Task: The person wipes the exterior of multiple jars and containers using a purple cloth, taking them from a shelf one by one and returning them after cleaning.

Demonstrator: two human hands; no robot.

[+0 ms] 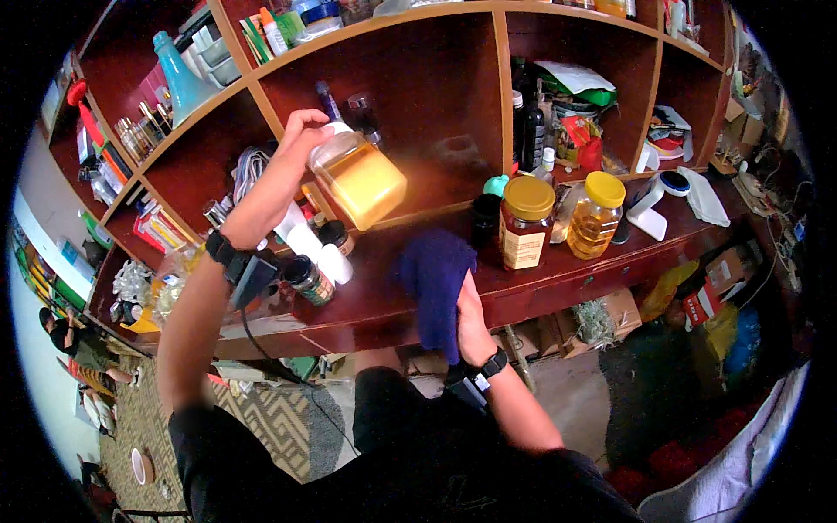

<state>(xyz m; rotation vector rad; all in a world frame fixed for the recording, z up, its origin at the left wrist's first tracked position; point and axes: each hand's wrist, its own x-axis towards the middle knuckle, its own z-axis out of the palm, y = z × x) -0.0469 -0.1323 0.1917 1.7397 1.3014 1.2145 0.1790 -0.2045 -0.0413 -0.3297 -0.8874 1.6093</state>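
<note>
My left hand [304, 137] grips a clear jar [361, 180] by its white-lidded end. The jar is tilted, with yellow contents inside, and hangs in front of a shelf compartment. In my right hand [472, 314] is a dark blue cloth [435, 281], draped over the fingers above the front of the wooden counter [379, 307]. Right of the cloth stand a gold-lidded jar [526, 225] with a printed label and a yellow-lidded jar [595, 216] of amber liquid. A dark-lidded jar [307, 280] and white bottles [320, 252] are below my left forearm.
A reddish-brown shelf unit [376, 16] with several filled compartments rises behind the counter. Dark bottles [533, 124] fill part of one compartment. A white stand-like device [654, 206] sits at right. A cable [261, 346] hangs from my left wrist. People [72, 340] are at far left.
</note>
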